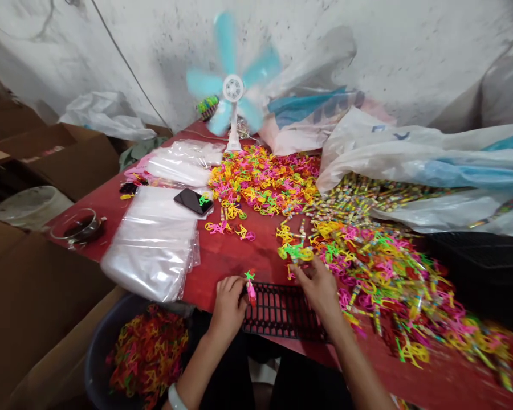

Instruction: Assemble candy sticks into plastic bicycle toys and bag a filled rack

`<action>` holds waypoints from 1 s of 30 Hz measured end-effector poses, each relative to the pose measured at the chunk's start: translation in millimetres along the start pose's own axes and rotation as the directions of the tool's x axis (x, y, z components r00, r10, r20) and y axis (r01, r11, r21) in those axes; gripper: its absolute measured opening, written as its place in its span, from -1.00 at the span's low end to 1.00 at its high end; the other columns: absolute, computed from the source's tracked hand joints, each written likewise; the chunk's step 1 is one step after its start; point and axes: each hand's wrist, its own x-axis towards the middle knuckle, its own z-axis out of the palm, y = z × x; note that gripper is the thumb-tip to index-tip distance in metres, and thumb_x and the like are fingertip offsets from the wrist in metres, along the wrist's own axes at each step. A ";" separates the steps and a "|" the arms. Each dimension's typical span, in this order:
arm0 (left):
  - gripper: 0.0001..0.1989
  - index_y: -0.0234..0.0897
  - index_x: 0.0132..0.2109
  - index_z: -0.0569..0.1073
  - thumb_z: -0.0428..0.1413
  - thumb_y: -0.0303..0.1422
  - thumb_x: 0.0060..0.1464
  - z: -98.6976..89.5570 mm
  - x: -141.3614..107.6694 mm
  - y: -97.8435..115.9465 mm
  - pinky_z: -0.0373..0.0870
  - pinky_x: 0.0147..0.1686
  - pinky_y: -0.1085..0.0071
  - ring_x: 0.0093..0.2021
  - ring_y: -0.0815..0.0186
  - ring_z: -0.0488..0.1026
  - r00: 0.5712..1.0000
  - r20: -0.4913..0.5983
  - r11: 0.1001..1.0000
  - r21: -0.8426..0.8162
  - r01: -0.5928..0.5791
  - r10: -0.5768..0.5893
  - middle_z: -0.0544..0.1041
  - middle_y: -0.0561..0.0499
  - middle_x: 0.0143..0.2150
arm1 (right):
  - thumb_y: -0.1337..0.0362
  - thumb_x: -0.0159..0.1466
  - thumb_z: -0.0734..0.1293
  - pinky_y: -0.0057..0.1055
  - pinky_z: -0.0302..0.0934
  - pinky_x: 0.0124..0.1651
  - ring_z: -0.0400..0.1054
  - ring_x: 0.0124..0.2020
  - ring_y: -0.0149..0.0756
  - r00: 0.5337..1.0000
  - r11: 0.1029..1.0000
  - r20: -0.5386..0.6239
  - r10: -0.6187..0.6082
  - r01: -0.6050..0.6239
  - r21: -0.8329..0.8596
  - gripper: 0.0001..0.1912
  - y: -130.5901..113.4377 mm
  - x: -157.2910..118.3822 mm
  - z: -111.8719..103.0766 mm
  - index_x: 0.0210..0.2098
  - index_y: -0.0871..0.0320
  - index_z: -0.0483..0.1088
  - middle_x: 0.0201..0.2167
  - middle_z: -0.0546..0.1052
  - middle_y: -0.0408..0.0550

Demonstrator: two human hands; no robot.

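A black slatted rack (277, 313) lies at the front edge of the red table. My left hand (229, 302) is at its left end, fingers closed around a small pink and green plastic piece (251, 289) that stands upright there. Above the rack's right part, my right hand (318, 285) pinches a green and yellow plastic piece (297, 252) between thumb and fingers. Close to the right hand spreads a heap of colourful plastic pieces mixed with thin patterned tubes (380, 267).
Another colourful pile (265, 176) lies below a spinning fan (233, 88). Clear plastic bags (154, 245), a phone (192, 201) and a glass bowl (76, 225) are on the left. A tub (94, 353) of pieces stands below. White sacks (410, 154) lie at the right.
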 end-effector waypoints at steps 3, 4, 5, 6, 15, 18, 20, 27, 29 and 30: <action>-0.63 -0.27 -0.16 0.48 -0.04 -0.68 -0.05 3.8 1.8 -1.2 0.34 -0.14 0.25 -0.16 0.19 0.40 0.999 -0.040 0.999 0.046 -0.009 0.011 0.53 -0.05 -0.21 | -0.05 0.05 0.42 -0.41 0.24 -0.55 0.33 -0.58 -0.34 0.983 0.938 0.132 0.127 -0.162 0.308 -0.59 -5.6 -25.2 14.7 -0.32 0.09 0.28 -0.50 0.44 -0.19; -0.62 -0.27 -0.17 0.48 -0.05 -0.69 -0.07 4.5 2.2 -2.0 0.34 -0.14 0.26 -0.16 0.20 0.40 0.999 -0.048 0.999 0.052 -0.013 0.015 0.53 -0.05 -0.21 | -0.05 0.03 0.43 -0.42 0.23 -0.56 0.32 -0.61 -0.35 0.973 0.915 0.177 0.146 -0.201 0.350 -0.58 -6.8 -31.9 19.4 -0.34 0.09 0.27 -0.54 0.43 -0.21; -0.61 -0.27 -0.16 0.49 -0.05 -0.69 -0.07 4.9 2.5 -2.6 0.34 -0.15 0.26 -0.16 0.20 0.40 0.998 -0.050 0.998 0.054 -0.021 0.023 0.53 -0.05 -0.21 | -0.06 0.03 0.44 -0.42 0.22 -0.57 0.31 -0.64 -0.35 0.961 0.898 0.223 0.161 -0.237 0.370 -0.57 -7.5 -37.6 23.9 -0.34 0.10 0.27 -0.60 0.42 -0.24; -0.60 -0.26 -0.16 0.49 -0.05 -0.69 -0.06 4.8 2.7 -3.0 0.35 -0.15 0.27 -0.16 0.20 0.41 0.998 -0.049 0.998 0.053 -0.029 0.031 0.53 -0.04 -0.21 | -0.07 0.04 0.43 -0.42 0.22 -0.58 0.30 -0.66 -0.35 0.948 0.885 0.267 0.174 -0.270 0.380 -0.57 -7.7 -42.2 28.1 -0.33 0.11 0.29 -0.65 0.40 -0.25; -0.70 -0.23 -0.22 0.50 -0.03 -0.61 0.00 3.7 3.5 -1.5 0.37 -0.18 0.26 -0.19 0.19 0.42 0.998 -0.058 0.998 0.066 -0.009 0.012 0.54 -0.05 -0.27 | 0.06 0.23 0.29 -0.35 0.33 -0.38 0.41 -0.50 -0.27 0.983 0.981 0.183 0.000 -0.036 0.193 -0.77 -2.1 -56.7 49.1 -0.33 0.09 0.37 -0.52 0.50 -0.10; -0.66 -0.23 -0.22 0.52 -0.05 -0.64 -0.03 5.8 3.2 -6.2 0.39 -0.19 0.27 -0.19 0.20 0.43 0.997 -0.070 0.997 0.067 -0.033 0.037 0.55 -0.04 -0.28 | 0.08 0.24 0.28 -0.36 0.35 -0.36 0.42 -0.49 -0.28 0.980 0.977 0.198 -0.012 -0.031 0.210 -0.80 -4.2 -58.0 49.1 -0.33 0.08 0.36 -0.50 0.51 -0.09; -0.62 -0.24 -0.21 0.52 -0.07 -0.66 -0.05 7.8 2.2 -9.3 0.41 -0.19 0.28 -0.19 0.21 0.44 0.995 -0.084 0.996 0.078 -0.050 0.057 0.56 -0.04 -0.26 | 0.09 0.23 0.29 -0.36 0.37 -0.36 0.43 -0.50 -0.28 0.971 0.957 0.236 0.025 -0.091 0.274 -0.80 -6.8 -57.7 50.1 -0.32 0.09 0.36 -0.48 0.51 -0.11; -0.55 -0.23 -0.10 0.52 -0.08 -0.67 -0.05 8.4 -2.6 -16.1 0.46 -0.11 0.22 -0.12 0.19 0.46 0.992 -0.095 0.991 0.113 -0.073 0.084 0.57 -0.06 -0.16 | 0.24 0.15 0.30 -0.47 0.22 -0.61 0.32 -0.67 -0.35 0.954 0.950 0.285 0.097 -0.174 0.258 -0.94 -11.5 -54.2 65.9 -0.37 0.07 0.38 -0.62 0.43 -0.23; -0.55 -0.20 -0.07 0.51 -0.08 -0.64 -0.01 4.4 -3.0 -18.4 0.48 -0.11 0.22 -0.09 0.20 0.46 0.994 -0.049 0.991 0.096 -0.092 0.097 0.57 -0.06 -0.13 | 0.34 0.14 0.26 -0.50 0.18 -0.60 0.33 -0.64 -0.36 0.964 0.977 0.262 0.049 -0.100 0.187 -0.93 -10.9 -53.4 67.1 -0.40 0.06 0.37 -0.61 0.43 -0.23; -0.55 -0.19 -0.05 0.51 -0.09 -0.63 0.02 2.2 -3.2 -19.4 0.49 -0.10 0.22 -0.08 0.20 0.47 0.994 -0.024 0.991 0.082 -0.104 0.107 0.56 -0.06 -0.11 | 0.40 0.12 0.24 -0.50 0.22 -0.53 0.37 -0.56 -0.34 0.971 0.990 0.239 -0.016 -0.019 0.143 -0.88 -10.4 -53.0 67.0 -0.42 0.06 0.38 -0.56 0.45 -0.19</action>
